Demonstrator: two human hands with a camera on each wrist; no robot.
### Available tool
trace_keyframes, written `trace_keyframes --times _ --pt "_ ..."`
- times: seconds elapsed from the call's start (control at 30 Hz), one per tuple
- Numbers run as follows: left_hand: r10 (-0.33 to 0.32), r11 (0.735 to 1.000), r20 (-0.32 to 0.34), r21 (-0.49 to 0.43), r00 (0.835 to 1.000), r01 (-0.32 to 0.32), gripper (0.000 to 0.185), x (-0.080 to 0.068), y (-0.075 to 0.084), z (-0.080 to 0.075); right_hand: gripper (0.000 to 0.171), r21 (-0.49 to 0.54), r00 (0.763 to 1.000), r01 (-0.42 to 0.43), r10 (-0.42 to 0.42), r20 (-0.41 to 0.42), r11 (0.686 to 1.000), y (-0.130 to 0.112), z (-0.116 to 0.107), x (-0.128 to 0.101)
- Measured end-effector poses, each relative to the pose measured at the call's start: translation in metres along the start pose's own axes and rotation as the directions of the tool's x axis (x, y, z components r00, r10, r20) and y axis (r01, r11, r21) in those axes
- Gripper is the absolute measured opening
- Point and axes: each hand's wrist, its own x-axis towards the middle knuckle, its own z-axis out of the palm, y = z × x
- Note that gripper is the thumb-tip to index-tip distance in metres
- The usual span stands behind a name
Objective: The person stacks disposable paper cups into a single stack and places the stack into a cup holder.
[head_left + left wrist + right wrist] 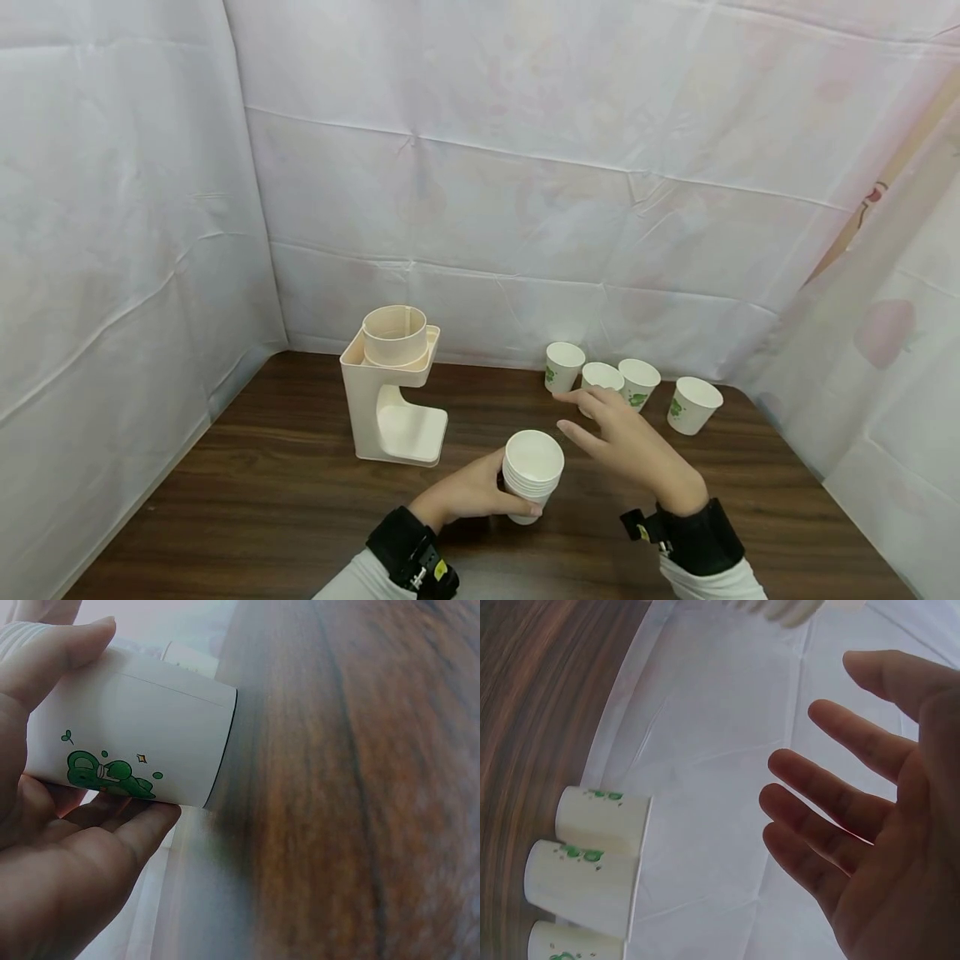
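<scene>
Nearest, left hand (468,492) wraps thumb and fingers round a stack of nested paper cups (532,473), held just above the wooden table (262,500). Right hand (626,442) hovers beside it — fingers spread and straight, holding nothing, tips near the loose cups (637,382). Four of these stand upright toward the back edge, not yet stacked. Farther left, the cream cup dispenser (393,387) stands — as far as visible, nothing loaded.

The person is wearing white sleeves (712,579) and black wrist straps (693,537); yellow-marked camera mounts are sitting at the 7 o'clock (429,573) and 5 o'clock (643,531) edges.
</scene>
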Motion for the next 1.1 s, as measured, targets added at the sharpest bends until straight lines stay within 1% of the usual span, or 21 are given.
trace_keyframes --times 0.13,0.27,0.43,0.57,0.73,0.9,0.97,1.1 --pt "-0.007 1.0 -0.008 0.01 1.0 0.007 0.077 0.001 0.0 0.001 0.037 -0.024 1.0 -0.024 0.024 -0.02 0.999 0.01 0.0 -0.001" --pt "-0.017 1.0 -0.011 0.007 1.0 0.017 0.078 0.001 -0.001 0.002 0.036 -0.051 0.999 -0.026 0.024 -0.039 0.998 0.02 0.002 -0.001" --pt "-0.013 1.0 -0.012 -0.009 1.0 0.013 0.076 0.001 -0.001 0.004 0.036 -0.082 0.997 -0.028 0.023 -0.071 0.996 0.032 0.004 -0.002" --pt "-0.011 1.0 -0.012 -0.014 1.0 0.011 0.075 0.002 -0.002 0.004 0.038 -0.109 0.994 -0.044 0.033 -0.102 0.993 0.04 0.006 -0.003" --pt "-0.003 1.0 -0.007 -0.02 1.0 0.003 0.076 0.003 -0.001 0.003 0.042 -0.121 0.992 -0.043 0.028 -0.124 0.992 0.05 0.006 -0.002" --pt "0.0 1.0 -0.011 -0.005 1.0 0.0 0.076 0.004 -0.001 0.003 0.042 -0.118 0.988 -0.03 0.012 -0.152 0.993 0.06 0.006 0.0" --pt "0.0 1.0 -0.015 -0.002 1.0 0.0 0.076 0.003 -0.002 0.002 0.042 -0.117 0.988 -0.029 0.011 -0.156 0.993 0.064 0.007 0.001" --pt "-0.008 1.0 -0.022 0.007 1.0 0.008 0.075 0.001 -0.001 0.001 0.043 -0.117 0.989 -0.064 0.048 -0.137 0.991 0.071 0.008 0.002"
